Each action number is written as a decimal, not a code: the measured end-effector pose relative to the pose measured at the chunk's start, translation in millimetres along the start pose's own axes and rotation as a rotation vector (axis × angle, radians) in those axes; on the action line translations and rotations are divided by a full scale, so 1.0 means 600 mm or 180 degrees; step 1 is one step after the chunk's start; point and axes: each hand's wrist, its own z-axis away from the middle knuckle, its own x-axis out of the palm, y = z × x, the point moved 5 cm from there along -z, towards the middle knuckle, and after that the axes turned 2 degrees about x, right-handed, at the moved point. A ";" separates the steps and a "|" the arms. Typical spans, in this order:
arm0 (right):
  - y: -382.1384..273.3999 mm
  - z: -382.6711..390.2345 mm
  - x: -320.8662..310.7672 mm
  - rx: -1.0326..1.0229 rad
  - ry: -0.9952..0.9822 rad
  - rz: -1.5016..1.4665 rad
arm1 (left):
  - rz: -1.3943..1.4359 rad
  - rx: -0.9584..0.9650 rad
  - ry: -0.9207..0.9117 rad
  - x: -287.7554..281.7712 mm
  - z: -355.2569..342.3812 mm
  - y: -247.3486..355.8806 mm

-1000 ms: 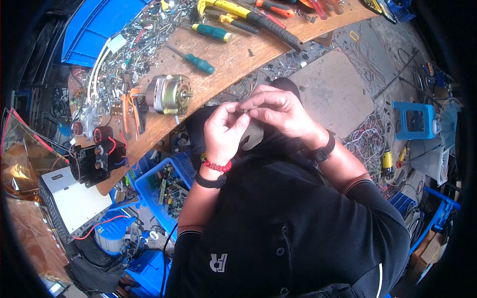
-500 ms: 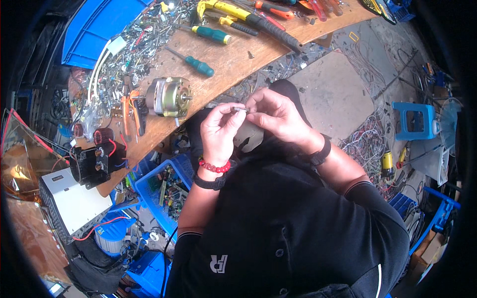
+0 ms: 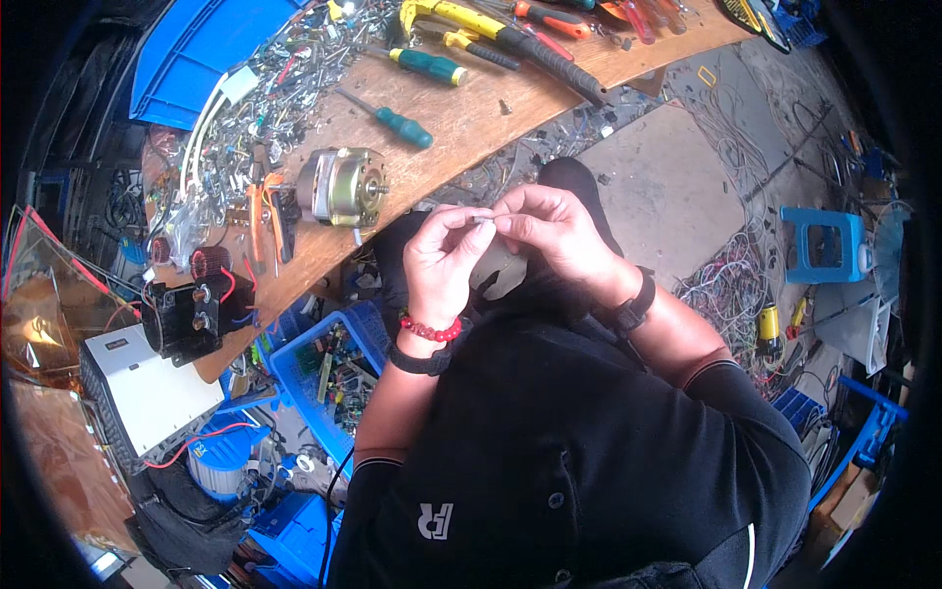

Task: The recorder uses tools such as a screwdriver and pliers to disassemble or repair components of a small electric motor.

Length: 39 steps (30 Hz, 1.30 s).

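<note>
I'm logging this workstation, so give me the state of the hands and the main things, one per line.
Left hand: thumb and forefinger closed on a small part
Right hand: fingertips drawn together at that part, grip unclear
Small part: mostly hidden by fingers
Motor: on its side on the bench, shaft exposed
Orange-handled pliers: lying down, handles apart
Smaller green screwdriver: lying loose
Blue basket: holding circuit boards

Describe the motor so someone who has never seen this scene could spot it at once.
Start with the wooden bench across the top. On its near edge, up and left of the person's left hand, sits the motor. Unlike the orange-handled pliers beside it, it is a bulky drum with a gold-coloured end and protruding shaft.
</note>
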 end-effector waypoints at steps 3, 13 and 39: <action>0.003 -0.001 0.000 0.0053 0.0002 -0.0127 | -0.0111 0.0118 -0.0024 0.003 0.000 0.002; 0.003 -0.001 -0.004 -0.0053 0.0111 -0.0086 | 0.0029 0.0026 0.0261 -0.014 0.003 -0.004; 0.011 0.006 -0.005 -0.0001 0.0050 0.0003 | -0.0468 0.0228 0.0363 -0.006 0.011 0.003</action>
